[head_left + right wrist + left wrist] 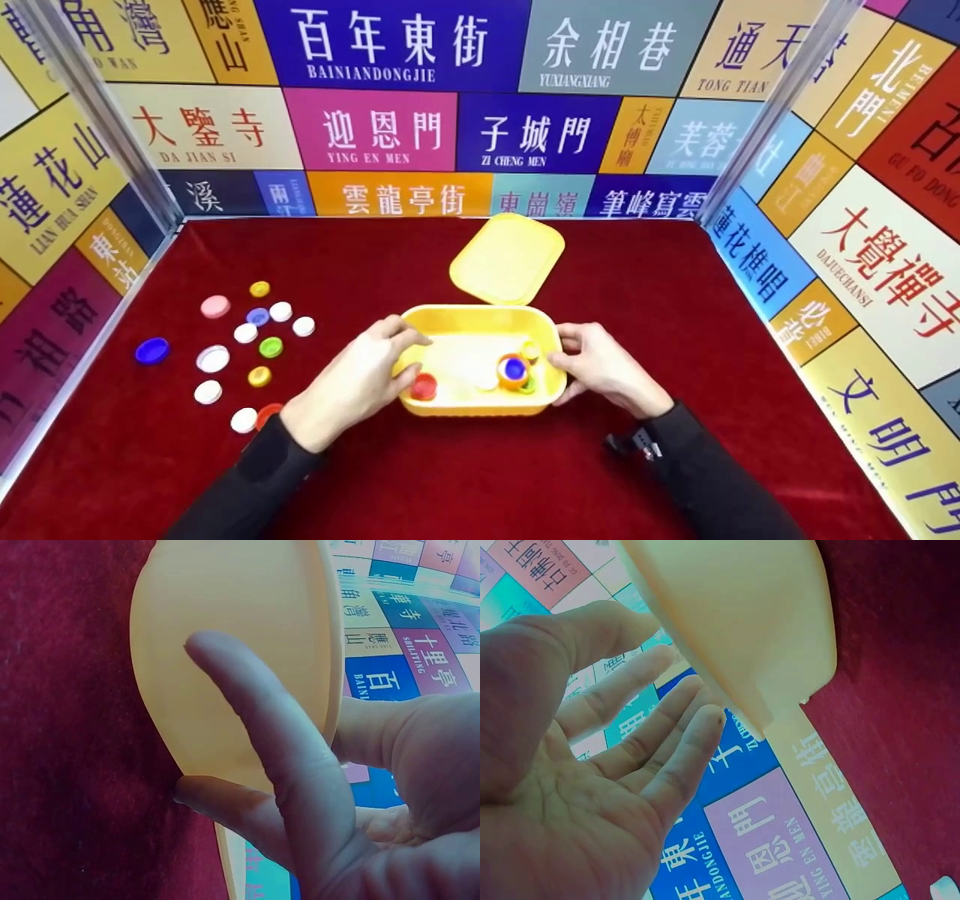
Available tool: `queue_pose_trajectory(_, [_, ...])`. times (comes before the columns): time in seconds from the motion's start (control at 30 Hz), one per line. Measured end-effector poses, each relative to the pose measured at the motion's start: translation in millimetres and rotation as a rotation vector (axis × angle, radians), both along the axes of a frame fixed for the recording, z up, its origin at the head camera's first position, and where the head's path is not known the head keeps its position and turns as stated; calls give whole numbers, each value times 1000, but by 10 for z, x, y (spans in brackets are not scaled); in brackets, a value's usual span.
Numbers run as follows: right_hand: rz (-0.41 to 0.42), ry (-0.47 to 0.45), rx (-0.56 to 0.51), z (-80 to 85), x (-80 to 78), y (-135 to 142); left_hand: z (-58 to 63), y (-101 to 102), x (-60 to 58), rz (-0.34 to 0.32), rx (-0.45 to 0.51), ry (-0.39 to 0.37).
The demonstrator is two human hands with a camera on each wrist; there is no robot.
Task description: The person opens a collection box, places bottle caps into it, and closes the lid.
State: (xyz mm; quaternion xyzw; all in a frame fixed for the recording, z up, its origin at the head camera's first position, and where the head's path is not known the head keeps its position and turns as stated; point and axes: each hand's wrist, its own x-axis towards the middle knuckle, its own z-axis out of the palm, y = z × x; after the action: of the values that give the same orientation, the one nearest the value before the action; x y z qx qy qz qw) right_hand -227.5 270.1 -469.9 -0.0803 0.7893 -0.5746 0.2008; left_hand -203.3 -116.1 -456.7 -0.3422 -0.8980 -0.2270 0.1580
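Grips the right end of the yellow box (472, 410) in the right hand (604, 367), with fingers bent against the wall and thumb at the rim. Hangs the left hand (360, 371) over the left end with fingers loosely open — near a red cap (424, 387) lying inside. Has a blue-and-orange cap (514, 369) in the box's right half. Shows a yellow lid (507, 259) just behind — and loose caps (213, 358) scattered on the red surface (465, 480), leftward.

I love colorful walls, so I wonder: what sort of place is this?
Probably a small walled booth set up for tabletop work. Colorful sign-covered walls stand on three sides, silvery posts mark two corners, and a red cloth covers the work surface.
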Motion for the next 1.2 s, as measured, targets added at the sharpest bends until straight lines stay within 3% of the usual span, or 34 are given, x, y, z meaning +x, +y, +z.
queue_pose_trajectory(0.27, [1,0,-6,1,-6,-6,74,-144,-62,85,47,-63])
queue_pose_trajectory(0.47, [5,-1,-11,9,-7,-7,66,-311,-176,160,95,-134])
queue_pose_trajectory(0.7, [4,4,-6,10,-6,2,-31,-550,-342,262,91,-227])
queue_pose_trajectory(1.2, [12,3,-9,24,-1,31,-242,-923,-525,376,6,-276])
